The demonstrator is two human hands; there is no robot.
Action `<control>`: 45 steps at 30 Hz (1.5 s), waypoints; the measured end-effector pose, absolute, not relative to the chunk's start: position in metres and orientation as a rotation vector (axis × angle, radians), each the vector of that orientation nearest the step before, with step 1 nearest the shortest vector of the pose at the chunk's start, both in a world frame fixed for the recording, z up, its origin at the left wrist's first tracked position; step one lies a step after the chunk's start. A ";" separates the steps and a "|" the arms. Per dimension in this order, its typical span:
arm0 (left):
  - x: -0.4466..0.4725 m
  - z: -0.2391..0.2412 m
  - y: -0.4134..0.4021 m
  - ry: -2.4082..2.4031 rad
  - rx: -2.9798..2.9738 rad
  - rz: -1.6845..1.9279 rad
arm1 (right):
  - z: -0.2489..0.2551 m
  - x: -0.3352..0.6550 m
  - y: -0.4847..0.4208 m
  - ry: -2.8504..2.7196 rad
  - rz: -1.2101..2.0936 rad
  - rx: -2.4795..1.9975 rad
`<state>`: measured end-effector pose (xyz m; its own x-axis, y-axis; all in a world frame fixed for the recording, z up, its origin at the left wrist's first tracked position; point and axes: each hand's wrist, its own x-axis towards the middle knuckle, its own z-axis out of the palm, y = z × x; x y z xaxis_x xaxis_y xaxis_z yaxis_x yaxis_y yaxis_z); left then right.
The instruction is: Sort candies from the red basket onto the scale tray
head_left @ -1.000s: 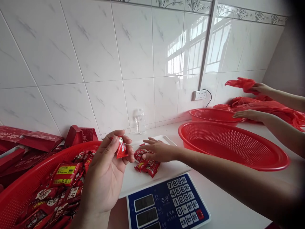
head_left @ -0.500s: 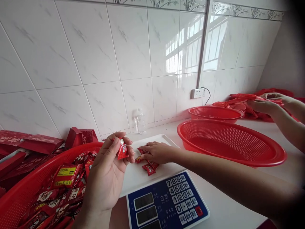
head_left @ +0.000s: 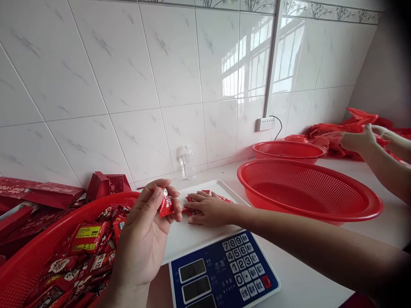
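The right hand (head_left: 213,211) has come down: a second ago it hovered above the loose packets (head_left: 194,211) on the white tray (head_left: 180,244); now it lies palm down over them, fingers spread. Packets that sat in one heap now show on both sides of the hand, so the group is being handled and spread out. The palm covers the middle of the group; whether any packet is caught beneath it cannot be told. The left hand (head_left: 144,231) is unchanged, pinching one red packet (head_left: 166,205) between thumb and fingers. The red packet is held above the tray's left part, apart from the loose packets. Its long axis stands near upright with a slight tilt; the flat lower edge points down, toward the scale (head_left: 218,280), and the printed face is turned toward the right hand and the camera. The upper end is partly hidden by the thumb, so its exact line is uncertain. The filled basket (head_left: 38,252) stands left of the left hand.
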<state>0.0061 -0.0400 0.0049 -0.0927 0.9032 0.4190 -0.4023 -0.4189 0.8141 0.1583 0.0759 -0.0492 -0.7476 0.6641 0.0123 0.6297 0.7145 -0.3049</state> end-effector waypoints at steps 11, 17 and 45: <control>0.004 0.008 -0.043 0.628 1.202 1.688 | -0.040 0.185 0.094 -2.535 0.424 -1.345; 0.007 0.007 -0.042 0.618 1.219 1.669 | -0.054 0.198 0.076 -2.656 0.495 -1.287; 0.006 0.009 -0.045 0.668 1.153 1.689 | -0.040 0.142 0.070 -2.908 0.456 -0.816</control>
